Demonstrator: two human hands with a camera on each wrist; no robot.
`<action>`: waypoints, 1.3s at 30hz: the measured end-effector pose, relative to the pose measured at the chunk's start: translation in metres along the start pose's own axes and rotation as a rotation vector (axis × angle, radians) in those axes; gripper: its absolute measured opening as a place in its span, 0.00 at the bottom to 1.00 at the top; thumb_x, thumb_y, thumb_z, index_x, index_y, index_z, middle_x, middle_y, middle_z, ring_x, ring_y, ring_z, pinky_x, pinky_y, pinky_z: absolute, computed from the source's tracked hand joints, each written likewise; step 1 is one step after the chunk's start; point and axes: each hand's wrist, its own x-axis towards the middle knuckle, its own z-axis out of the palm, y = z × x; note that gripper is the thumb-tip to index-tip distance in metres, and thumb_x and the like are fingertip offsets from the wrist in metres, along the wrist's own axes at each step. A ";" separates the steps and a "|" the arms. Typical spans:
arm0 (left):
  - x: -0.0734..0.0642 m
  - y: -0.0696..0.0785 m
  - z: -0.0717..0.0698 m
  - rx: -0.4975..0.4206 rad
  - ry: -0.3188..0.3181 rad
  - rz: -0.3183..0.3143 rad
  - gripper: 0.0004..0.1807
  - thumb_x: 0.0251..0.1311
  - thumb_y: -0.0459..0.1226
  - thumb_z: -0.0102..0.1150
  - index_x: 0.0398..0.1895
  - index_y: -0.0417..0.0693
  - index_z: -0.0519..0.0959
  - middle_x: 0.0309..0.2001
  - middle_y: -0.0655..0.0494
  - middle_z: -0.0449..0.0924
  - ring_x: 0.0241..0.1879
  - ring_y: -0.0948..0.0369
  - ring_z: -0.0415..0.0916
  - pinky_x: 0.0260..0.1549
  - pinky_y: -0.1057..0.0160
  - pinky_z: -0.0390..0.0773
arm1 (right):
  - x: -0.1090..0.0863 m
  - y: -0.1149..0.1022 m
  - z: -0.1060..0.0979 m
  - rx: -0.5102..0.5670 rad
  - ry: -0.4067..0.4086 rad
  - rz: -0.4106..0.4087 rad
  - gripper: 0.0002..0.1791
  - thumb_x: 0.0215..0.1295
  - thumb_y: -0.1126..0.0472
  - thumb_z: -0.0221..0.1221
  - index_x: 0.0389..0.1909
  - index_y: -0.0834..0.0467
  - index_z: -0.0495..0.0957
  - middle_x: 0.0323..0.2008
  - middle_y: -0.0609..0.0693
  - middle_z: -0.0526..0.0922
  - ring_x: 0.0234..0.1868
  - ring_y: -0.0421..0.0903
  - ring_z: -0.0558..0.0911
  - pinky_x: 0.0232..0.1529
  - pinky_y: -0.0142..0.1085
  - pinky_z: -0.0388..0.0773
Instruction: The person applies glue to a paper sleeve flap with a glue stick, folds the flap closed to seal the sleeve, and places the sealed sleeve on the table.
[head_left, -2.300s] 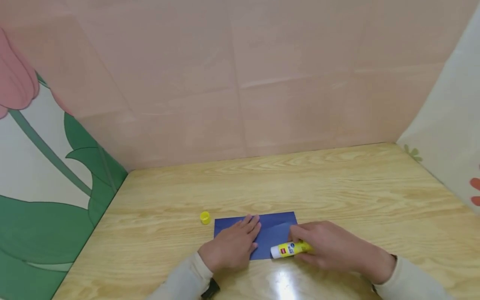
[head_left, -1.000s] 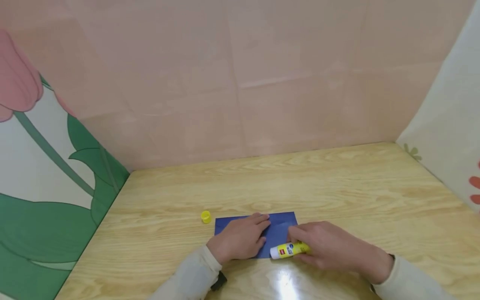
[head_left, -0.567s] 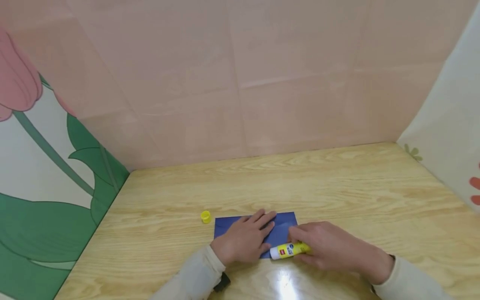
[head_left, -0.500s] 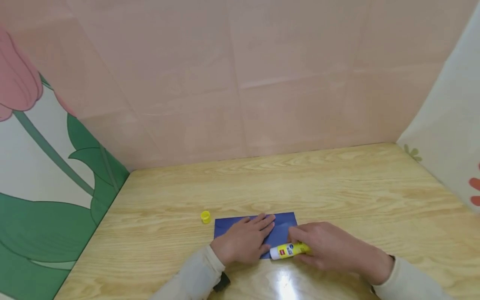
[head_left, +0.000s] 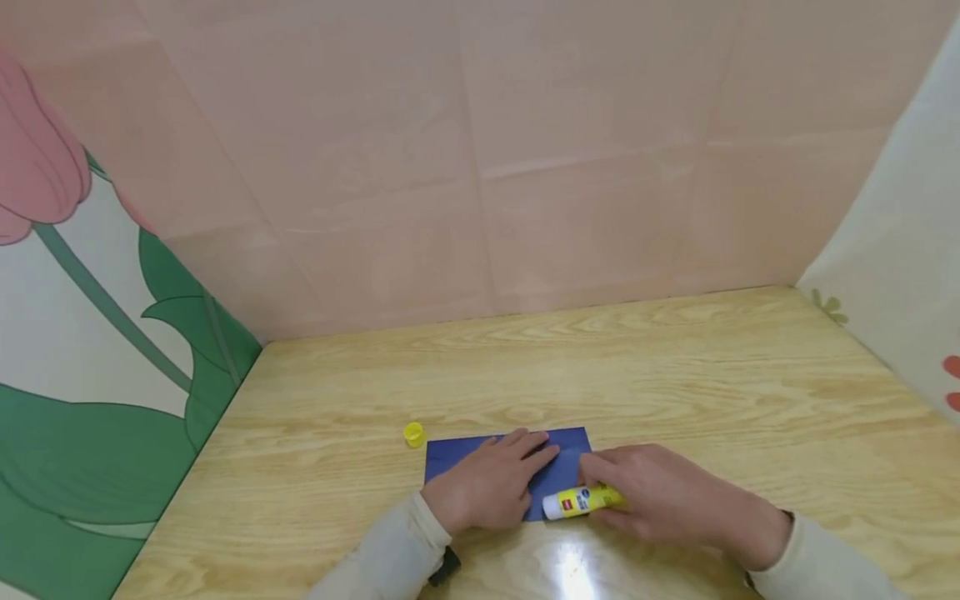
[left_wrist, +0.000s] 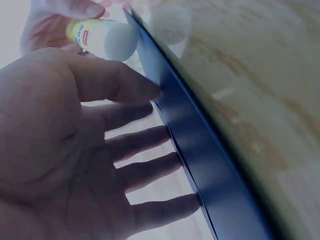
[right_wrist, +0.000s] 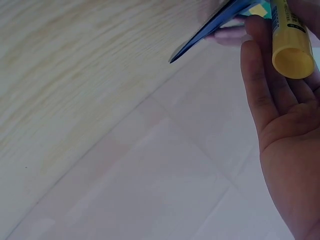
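Note:
A folded blue sheet of paper [head_left: 562, 467] lies on the table before me. My left hand [head_left: 491, 483] rests across its middle with fingers extended. In the left wrist view, the fingertips of that hand [left_wrist: 65, 125] touch the face of the blue paper [left_wrist: 200, 145], whose layers show along the edge. My right hand [head_left: 660, 492] grips a yellow glue stick [head_left: 581, 502], its white end over the paper's near right corner. The right wrist view shows the hollow yellow end of the glue stick [right_wrist: 292, 55] pointing out of the right hand [right_wrist: 287, 135].
A small yellow cap [head_left: 413, 434] sits on the wooden table [head_left: 337, 483], just left of the paper. Behind the table hangs a pinkish sheet [head_left: 480, 167]. Floral-printed panels stand at the left [head_left: 82, 450] and right [head_left: 892, 275].
My left hand has slid rightward over the blue paper, its fingers shifting slightly. The paper has moved a little toward the left. My right hand holds the glue stick in nearly the same place.

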 end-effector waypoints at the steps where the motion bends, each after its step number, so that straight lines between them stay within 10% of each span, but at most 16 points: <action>1: 0.000 0.000 0.000 0.003 0.007 0.002 0.33 0.72 0.41 0.47 0.79 0.63 0.55 0.80 0.66 0.49 0.79 0.59 0.49 0.72 0.48 0.64 | 0.000 0.000 0.000 -0.002 -0.005 0.005 0.17 0.57 0.53 0.70 0.37 0.44 0.69 0.31 0.33 0.77 0.30 0.26 0.73 0.28 0.26 0.72; 13: 0.002 0.001 0.003 0.117 0.030 0.027 0.33 0.69 0.42 0.51 0.77 0.62 0.60 0.77 0.64 0.56 0.76 0.61 0.55 0.70 0.55 0.67 | -0.001 -0.001 0.000 0.016 -0.049 0.031 0.16 0.59 0.52 0.69 0.37 0.42 0.70 0.32 0.31 0.77 0.31 0.25 0.72 0.29 0.26 0.73; 39: -0.003 -0.002 -0.003 -0.004 -0.013 -0.006 0.31 0.71 0.39 0.47 0.77 0.58 0.59 0.79 0.67 0.51 0.79 0.62 0.49 0.73 0.61 0.62 | -0.001 0.000 0.000 -0.021 0.005 0.002 0.17 0.56 0.52 0.70 0.36 0.43 0.70 0.32 0.32 0.78 0.31 0.25 0.73 0.28 0.27 0.74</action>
